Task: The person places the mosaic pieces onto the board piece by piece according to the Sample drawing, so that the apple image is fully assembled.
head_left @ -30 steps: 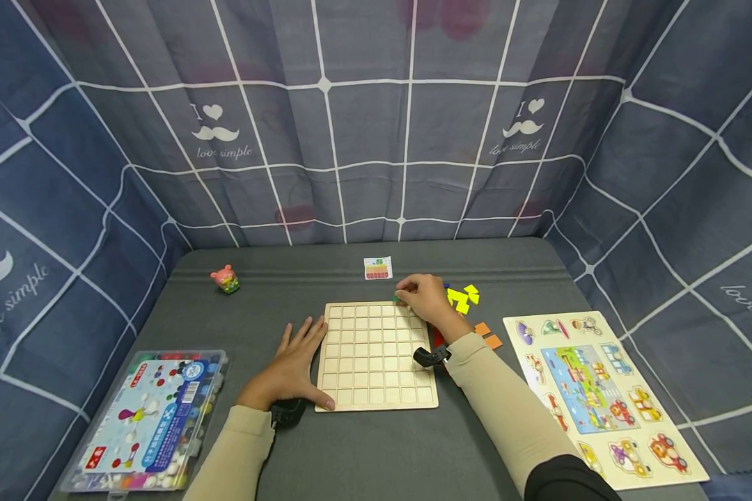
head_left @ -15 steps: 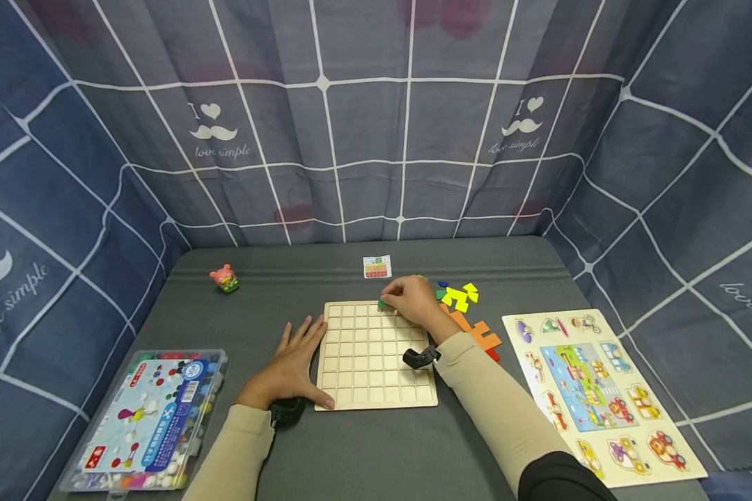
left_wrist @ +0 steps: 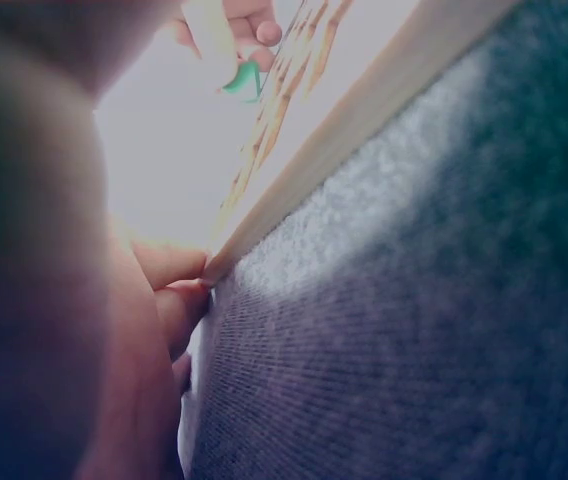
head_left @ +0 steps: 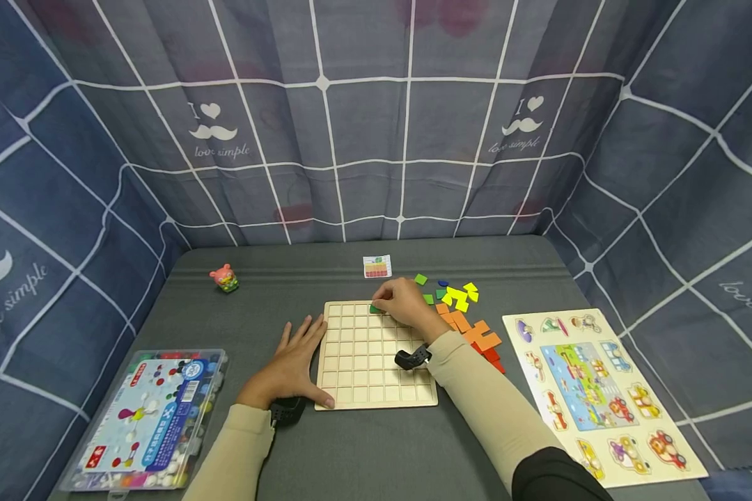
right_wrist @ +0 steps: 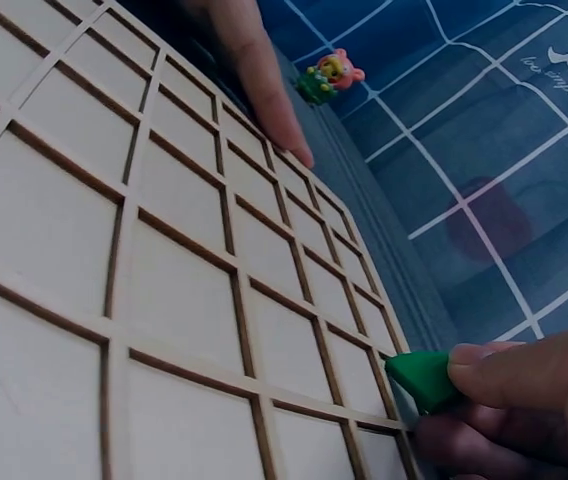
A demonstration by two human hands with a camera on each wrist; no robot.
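Observation:
A wooden grid board [head_left: 370,362] of square cells lies flat on the grey table. My right hand [head_left: 402,304] pinches a small green piece [right_wrist: 424,378] between thumb and fingers, over the board's far edge. In the right wrist view one corner of the piece points at the border cells. My left hand [head_left: 291,365] rests with spread fingers at the board's left edge, its thumb on the near left corner. The left wrist view shows its fingers [left_wrist: 174,265] against the board's side. Right of the board lie loose orange pieces [head_left: 459,320] and yellow pieces [head_left: 460,298].
A small printed card [head_left: 377,266] lies beyond the board, and a pig figurine [head_left: 225,278] stands at the far left. A clear case of beads [head_left: 147,421] is at the left front. An animal puzzle board [head_left: 601,396] lies on the right. Patterned curtains surround the table.
My right hand has moved left along the board's far edge with the green piece, uncovering green, orange and red pieces on the right. My left hand has stayed in place.

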